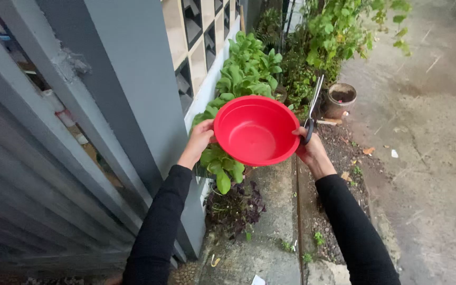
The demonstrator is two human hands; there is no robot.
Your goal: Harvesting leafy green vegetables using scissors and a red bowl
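Red plastic bowl (256, 130) is hanging in mid-air at the centre of the head view, tilted so its empty inside is facing the camera, with 2 hands gripping opposite edges. The left hand (200, 140) is closing its fingers around the bowl's left rim, thumb lying on the near side. The right hand (311, 150) is pinching the right rim while also clasping the black handles of a pair of scissors (312, 105), whose metal blades are pointing upward. Both arms are wearing black sleeves (160, 221). Just behind the bowl, leafy green plants (246, 71) are growing in a row along a grey wall (133, 89). A round pot (341, 98) is standing on the soil to the right, near a wet concrete path (428, 158).
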